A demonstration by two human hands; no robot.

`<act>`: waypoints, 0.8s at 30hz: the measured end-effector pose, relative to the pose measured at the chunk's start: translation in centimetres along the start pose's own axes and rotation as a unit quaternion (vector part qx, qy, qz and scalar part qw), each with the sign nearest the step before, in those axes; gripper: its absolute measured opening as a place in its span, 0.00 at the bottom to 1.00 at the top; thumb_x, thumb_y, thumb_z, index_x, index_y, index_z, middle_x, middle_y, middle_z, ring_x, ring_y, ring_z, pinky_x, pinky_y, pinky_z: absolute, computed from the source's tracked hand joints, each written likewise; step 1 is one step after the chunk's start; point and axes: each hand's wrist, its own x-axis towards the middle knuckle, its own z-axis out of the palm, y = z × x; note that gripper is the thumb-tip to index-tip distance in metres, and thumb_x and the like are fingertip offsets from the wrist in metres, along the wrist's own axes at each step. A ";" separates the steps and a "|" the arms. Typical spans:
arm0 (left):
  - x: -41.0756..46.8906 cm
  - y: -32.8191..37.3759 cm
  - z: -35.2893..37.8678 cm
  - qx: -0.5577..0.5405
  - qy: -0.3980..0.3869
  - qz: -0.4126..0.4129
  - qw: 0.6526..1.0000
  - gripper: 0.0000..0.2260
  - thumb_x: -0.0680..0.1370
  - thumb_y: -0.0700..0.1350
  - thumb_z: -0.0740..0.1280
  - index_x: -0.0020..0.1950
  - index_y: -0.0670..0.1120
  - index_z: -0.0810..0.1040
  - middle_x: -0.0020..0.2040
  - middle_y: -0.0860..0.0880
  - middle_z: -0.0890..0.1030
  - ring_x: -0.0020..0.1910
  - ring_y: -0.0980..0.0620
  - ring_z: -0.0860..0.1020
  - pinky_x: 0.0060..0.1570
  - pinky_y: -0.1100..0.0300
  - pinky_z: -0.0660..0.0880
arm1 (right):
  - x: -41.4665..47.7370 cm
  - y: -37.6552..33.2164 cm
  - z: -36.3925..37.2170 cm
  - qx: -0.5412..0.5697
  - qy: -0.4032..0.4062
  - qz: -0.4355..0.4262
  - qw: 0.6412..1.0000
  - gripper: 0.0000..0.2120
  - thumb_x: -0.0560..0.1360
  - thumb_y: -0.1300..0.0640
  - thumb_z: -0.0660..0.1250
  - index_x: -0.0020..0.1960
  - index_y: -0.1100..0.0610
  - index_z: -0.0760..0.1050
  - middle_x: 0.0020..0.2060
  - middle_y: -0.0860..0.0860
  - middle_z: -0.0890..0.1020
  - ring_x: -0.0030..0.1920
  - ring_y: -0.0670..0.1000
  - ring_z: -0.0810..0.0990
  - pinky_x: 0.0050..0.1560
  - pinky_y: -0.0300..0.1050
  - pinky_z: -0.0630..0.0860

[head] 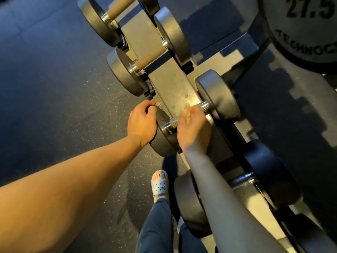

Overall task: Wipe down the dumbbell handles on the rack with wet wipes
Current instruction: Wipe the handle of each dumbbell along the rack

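Right grip clamped on crumpled pale wet wipe, pressed against knurled chrome handle; fingers motion-blurred. Left grip curled over rim of near head, round dark matte disc at rack's front edge. Far head, same thick rounded shape, at rack's back edge. Handle spans scuffed grey metal rack. Further along rack, two dumbbells with tan handles. Speckled dark rubber floor; white perforated sandal near rack's front edge. Large black plate embossed "27.5".
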 end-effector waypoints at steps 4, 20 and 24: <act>0.0 0.0 -0.1 0.001 -0.006 0.000 1.000 0.16 0.86 0.47 0.56 0.70 0.49 0.77 0.58 0.54 0.78 0.57 0.55 0.76 0.58 0.60 0.70 | 3.2 -2.5 -0.6 -0.429 -0.127 -0.212 0.869 0.12 0.79 0.53 0.66 0.61 0.55 0.79 0.59 0.55 0.78 0.62 0.56 0.75 0.64 0.53 0.70; 0.1 -0.4 0.1 0.004 -0.006 0.001 1.000 0.17 0.85 0.47 0.56 0.70 0.49 0.77 0.65 0.50 0.80 0.61 0.54 0.75 0.65 0.55 0.72 | 1.7 3.7 -2.9 -0.325 -0.173 -0.434 0.822 0.16 0.83 0.64 0.56 0.65 0.62 0.78 0.63 0.58 0.81 0.66 0.57 0.78 0.73 0.58 0.67; 0.1 -0.3 0.0 0.012 -0.006 0.003 1.000 0.17 0.85 0.47 0.56 0.71 0.49 0.77 0.66 0.50 0.80 0.60 0.55 0.75 0.62 0.57 0.70 | -0.3 5.8 -2.5 -0.257 -0.113 -0.317 0.906 0.17 0.82 0.63 0.52 0.53 0.63 0.80 0.55 0.59 0.81 0.56 0.58 0.80 0.57 0.56 0.77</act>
